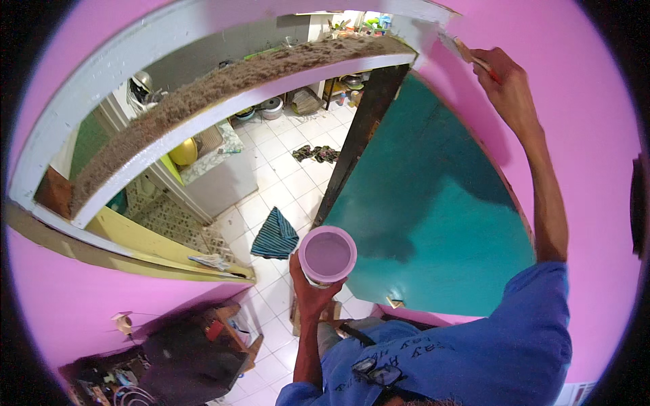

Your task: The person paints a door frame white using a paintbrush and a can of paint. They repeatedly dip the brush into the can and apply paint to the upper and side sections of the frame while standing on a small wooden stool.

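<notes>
My right hand [504,84] is raised high at the upper right, its fingers closed round the handle of a paintbrush [463,51]. The brush's bristles meet the pink wall [582,135] beside the corner of a pale frame [413,34]. Low in the middle, my left hand [315,294] grips a round plastic tub [328,229] from beneath and the side. Mauve-grey paint [328,256] lies inside the tub, which is held with its mouth up.
Below the brush, a teal door [433,203] stands ajar. A dusty brown ledge [271,64] tops the doorway's white beam. On the tiled floor [274,172] lie a striped cloth [275,235] and a dark rag [316,153]. Dark furniture [183,358] fills the lower left.
</notes>
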